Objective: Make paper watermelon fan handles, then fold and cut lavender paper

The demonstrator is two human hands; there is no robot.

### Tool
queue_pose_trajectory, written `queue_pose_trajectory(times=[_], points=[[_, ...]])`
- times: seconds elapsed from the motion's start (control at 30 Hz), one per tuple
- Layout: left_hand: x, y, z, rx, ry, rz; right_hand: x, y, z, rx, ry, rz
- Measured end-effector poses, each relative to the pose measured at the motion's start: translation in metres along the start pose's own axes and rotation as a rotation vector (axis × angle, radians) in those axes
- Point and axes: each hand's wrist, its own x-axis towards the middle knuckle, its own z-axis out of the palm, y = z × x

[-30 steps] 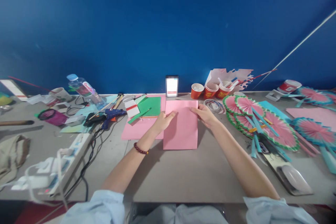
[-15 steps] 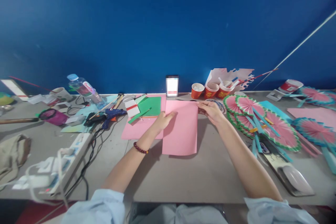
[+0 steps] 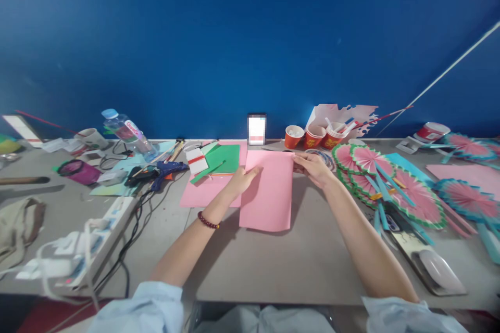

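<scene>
Your left hand [image 3: 244, 181] pinches the pink paper [image 3: 266, 195] along its left side, thumb on top, while your right hand [image 3: 315, 167] grips its upper right corner. If the two pull unevenly, it could skew or crease between them; with the lower end unheld, that part could curl or swing. A shift to the left might nudge the green paper [image 3: 229, 157] lying on the pink backing sheet [image 3: 191, 196]. Your piece looks plain, smooth and rectangular, its bottom edge bowing slightly. It is over the middle of the bench [image 3: 242, 270], closer to the far edge than the near one; whether its bottom edge touches down, you can't tell from here.
</scene>
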Motion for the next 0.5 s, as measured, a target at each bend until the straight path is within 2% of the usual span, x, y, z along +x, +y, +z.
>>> queue_pose_trajectory(times=[0.13, 0.37, 0.5], points=[[-0.0006, 0.0038, 0.0009, 0.016, -0.059, -0.040, 0.0007, 0.0013, 0.0011, -0.052, -0.066, 0.047], [-0.0018, 0.0091, 0.0029, 0.015, -0.096, -0.064, 0.0038, 0.0043, 0.0043, -0.083, 0.024, 0.014], [-0.0010, 0.0087, 0.0018, 0.106, -0.120, -0.089, 0.0040, 0.0059, 0.0054, -0.097, 0.047, -0.008]])
